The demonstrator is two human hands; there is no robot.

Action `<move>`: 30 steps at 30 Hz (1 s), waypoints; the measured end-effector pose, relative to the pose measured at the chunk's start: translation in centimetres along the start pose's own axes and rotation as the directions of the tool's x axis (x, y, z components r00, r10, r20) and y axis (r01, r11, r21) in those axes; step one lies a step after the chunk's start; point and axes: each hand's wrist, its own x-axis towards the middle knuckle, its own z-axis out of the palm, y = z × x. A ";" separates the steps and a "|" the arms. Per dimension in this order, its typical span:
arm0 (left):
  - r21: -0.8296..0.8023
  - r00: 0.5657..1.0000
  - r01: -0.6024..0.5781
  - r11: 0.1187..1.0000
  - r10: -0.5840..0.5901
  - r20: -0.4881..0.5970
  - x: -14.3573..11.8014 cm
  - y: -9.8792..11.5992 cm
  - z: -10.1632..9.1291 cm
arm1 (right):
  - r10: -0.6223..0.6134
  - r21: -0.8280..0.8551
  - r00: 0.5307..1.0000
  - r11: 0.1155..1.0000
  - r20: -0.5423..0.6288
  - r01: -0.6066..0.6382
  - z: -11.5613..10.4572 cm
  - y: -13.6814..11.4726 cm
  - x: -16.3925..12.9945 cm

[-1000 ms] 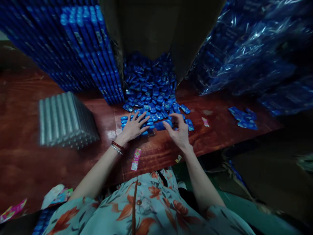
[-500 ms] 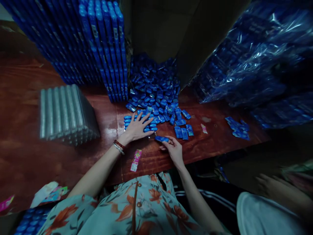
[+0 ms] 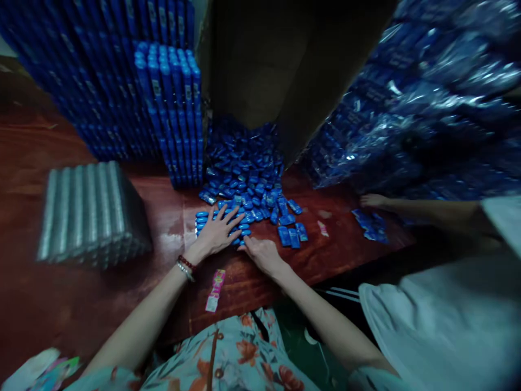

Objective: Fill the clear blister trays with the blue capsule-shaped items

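Several blue sachets in a neat row point(image 3: 220, 225) lie under the flat, spread left hand point(image 3: 215, 232), the right hand point(image 3: 260, 252) touching their near edge, loosely curled and holding nothing I can see. Behind, a cardboard box point(image 3: 285, 70) spills loose sachets point(image 3: 244, 168) onto the wooden table point(image 3: 81, 293). Half a second ago the right hand pinched one sachet; a co-worker's hand point(image 3: 372, 201) now reaches a small pile point(image 3: 370, 225).
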 end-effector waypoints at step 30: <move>-0.004 0.999 0.035 0.999 -0.035 -0.024 -0.8 0.9 0.3 | 0.628 0.488 0.757 0.726 -0.180 -0.485 0.3 6.3 -1.8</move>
